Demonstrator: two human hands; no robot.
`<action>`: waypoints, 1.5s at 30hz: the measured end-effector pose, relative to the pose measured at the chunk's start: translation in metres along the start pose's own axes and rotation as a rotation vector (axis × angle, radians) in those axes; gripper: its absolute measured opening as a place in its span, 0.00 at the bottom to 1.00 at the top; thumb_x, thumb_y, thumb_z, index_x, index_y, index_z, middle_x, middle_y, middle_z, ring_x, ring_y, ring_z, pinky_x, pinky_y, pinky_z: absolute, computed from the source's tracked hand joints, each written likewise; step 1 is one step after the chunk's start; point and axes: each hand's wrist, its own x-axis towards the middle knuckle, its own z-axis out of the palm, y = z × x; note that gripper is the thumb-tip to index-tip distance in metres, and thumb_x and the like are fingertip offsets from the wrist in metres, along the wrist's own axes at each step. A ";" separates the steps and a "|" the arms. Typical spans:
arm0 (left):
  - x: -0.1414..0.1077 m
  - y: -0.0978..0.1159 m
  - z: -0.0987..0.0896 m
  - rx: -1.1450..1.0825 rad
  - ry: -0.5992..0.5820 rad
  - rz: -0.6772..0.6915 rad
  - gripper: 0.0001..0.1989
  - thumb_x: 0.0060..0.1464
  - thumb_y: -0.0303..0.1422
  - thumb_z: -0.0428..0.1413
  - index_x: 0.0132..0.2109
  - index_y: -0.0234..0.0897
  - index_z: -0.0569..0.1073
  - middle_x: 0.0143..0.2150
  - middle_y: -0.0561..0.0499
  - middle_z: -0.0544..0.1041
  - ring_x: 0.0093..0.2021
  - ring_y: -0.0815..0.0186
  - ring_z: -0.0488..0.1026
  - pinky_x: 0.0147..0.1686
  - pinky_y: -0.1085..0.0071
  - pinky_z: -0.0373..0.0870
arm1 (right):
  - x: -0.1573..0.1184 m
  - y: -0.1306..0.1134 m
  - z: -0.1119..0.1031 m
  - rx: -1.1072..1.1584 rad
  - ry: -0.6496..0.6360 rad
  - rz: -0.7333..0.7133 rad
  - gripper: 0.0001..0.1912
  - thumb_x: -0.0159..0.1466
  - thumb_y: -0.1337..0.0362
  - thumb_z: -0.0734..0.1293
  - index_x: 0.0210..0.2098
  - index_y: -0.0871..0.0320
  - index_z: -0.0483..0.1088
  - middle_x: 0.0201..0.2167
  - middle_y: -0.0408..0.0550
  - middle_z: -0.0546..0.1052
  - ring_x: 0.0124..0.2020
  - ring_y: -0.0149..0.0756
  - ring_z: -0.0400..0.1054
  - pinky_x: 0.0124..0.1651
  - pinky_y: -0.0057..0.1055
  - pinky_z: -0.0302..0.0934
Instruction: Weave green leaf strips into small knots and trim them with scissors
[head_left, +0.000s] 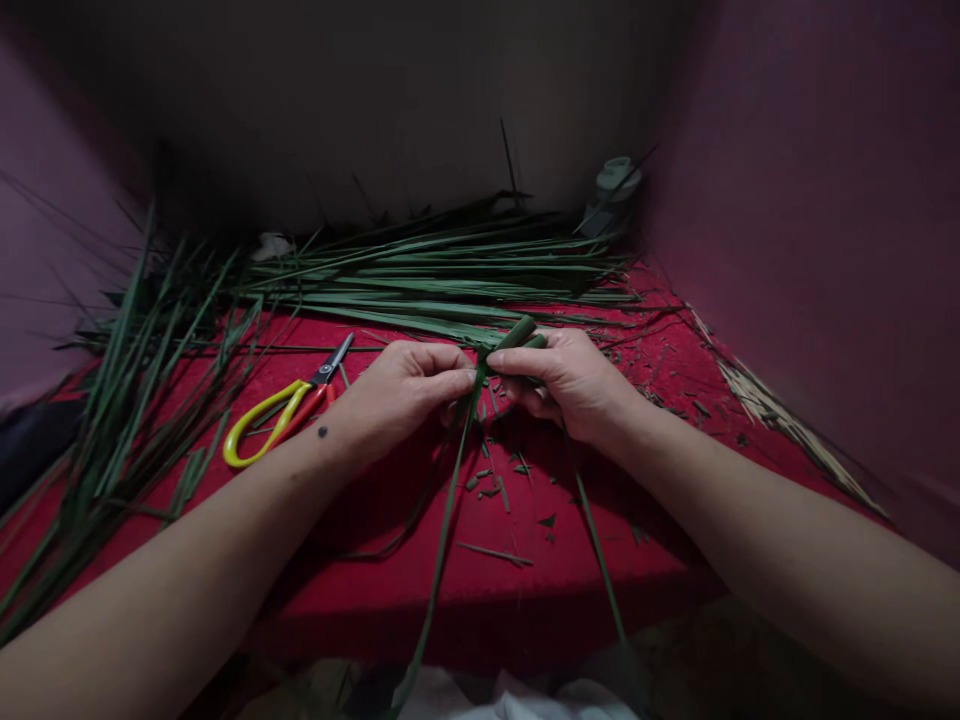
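Near the middle of the red cloth, my left hand (420,385) pinches a green leaf strip (444,540) between thumb and forefinger. Close beside it on the right, my right hand (566,375) is closed on a folded green leaf piece (516,333), whose rolled ends stick up past the thumb. The strip runs from my left fingertips down over the cloth's front edge. A second thin strip (598,545) hangs from under my right hand. Scissors (289,405) with yellow and red handles lie left of my left hand, partly behind the forearm.
Long green leaves (420,270) lie across the back of the red cloth (360,585), and more (127,400) spread along the left. A white-lidded jar (615,185) stands at the back right. Pale thin sticks (795,430) lie at the right edge. Leaf scraps are scattered around my hands.
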 end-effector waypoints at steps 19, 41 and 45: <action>-0.005 0.006 0.008 0.318 0.268 0.281 0.07 0.51 0.31 0.53 0.35 0.34 0.75 0.32 0.51 0.76 0.33 0.67 0.71 0.36 0.73 0.66 | -0.003 0.003 0.004 -0.131 -0.050 -0.049 0.09 0.51 0.66 0.66 0.19 0.61 0.64 0.12 0.38 0.64 0.12 0.20 0.50 0.14 0.22 0.41; -0.006 0.010 0.005 -0.233 0.174 -0.053 0.01 0.45 0.27 0.56 0.28 0.33 0.71 0.20 0.51 0.74 0.21 0.68 0.72 0.24 0.72 0.70 | -0.005 0.004 0.006 -0.180 -0.092 -0.068 0.06 0.51 0.67 0.66 0.20 0.62 0.68 0.14 0.41 0.68 0.13 0.21 0.54 0.14 0.21 0.44; -0.005 0.010 0.004 -0.288 0.164 -0.092 0.01 0.44 0.26 0.56 0.27 0.32 0.71 0.19 0.51 0.74 0.20 0.68 0.71 0.23 0.73 0.70 | -0.005 0.003 0.007 -0.155 -0.095 -0.045 0.05 0.50 0.67 0.66 0.20 0.62 0.68 0.13 0.40 0.68 0.12 0.21 0.53 0.14 0.21 0.44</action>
